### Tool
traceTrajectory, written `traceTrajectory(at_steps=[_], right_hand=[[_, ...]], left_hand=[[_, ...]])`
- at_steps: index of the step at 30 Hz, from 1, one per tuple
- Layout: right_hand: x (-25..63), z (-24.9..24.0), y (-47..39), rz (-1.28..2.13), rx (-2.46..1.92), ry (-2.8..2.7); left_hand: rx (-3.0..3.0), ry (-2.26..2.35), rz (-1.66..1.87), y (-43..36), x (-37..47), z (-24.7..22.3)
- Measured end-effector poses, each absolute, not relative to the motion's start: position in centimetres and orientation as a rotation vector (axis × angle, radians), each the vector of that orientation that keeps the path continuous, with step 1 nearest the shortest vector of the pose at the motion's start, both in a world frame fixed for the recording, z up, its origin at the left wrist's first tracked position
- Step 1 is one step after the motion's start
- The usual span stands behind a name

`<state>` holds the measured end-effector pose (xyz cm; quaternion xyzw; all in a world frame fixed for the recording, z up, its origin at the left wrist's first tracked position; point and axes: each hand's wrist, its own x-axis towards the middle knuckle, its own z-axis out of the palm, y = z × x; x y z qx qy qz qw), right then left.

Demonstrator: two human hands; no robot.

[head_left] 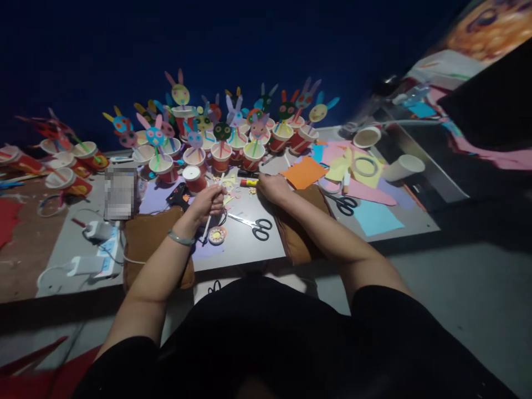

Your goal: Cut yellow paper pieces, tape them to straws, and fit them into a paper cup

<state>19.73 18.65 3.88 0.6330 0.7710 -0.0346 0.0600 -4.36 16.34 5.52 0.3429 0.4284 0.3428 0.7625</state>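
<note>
My left hand [209,203] is closed around a thin white stick [207,226] that slants down toward the table's front. My right hand [273,189] rests low over the table with its fingers curled and partly hidden. At its fingertips lie a yellow-and-red tube like a glue stick [249,182] and a black marker [247,174]; whether it grips either does not show. Black-handled scissors [261,229] lie between my forearms. Below my left hand is a small round decorated disc [216,235]. Several paper scraps [233,191] are scattered between the hands.
Several red-and-white paper cups [221,157] with paper rabbit faces stand at the back. To the right are orange paper [305,172], blue paper [379,216], more scissors [346,204] and a tape roll [364,165]. A power strip [108,252] with cables sits at left, by brown pads [155,238].
</note>
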Motion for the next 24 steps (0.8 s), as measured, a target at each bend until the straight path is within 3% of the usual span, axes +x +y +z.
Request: traceTrajectory(at_steps=[10,16,20,24], right_hand=[[22.2,4.8,18.9,-0.288,2.045,2.41],[28.2,5.7,20.8,-0.151,2.476,1.846],[29.0,5.0,21.0,-0.419,2.357,1.804],[27.1,4.3,20.4,-0.38,2.244,1.981]], left_hand=[[0.765,0.914,0.69,16.7,-4.6,3.1],[0.78,0.879,0.684,16.9,-5.0,2.2],[0.77,0.885,0.668,16.8,-5.0,2.2],[0.762,0.904,0.691,16.7,-5.0,2.6]])
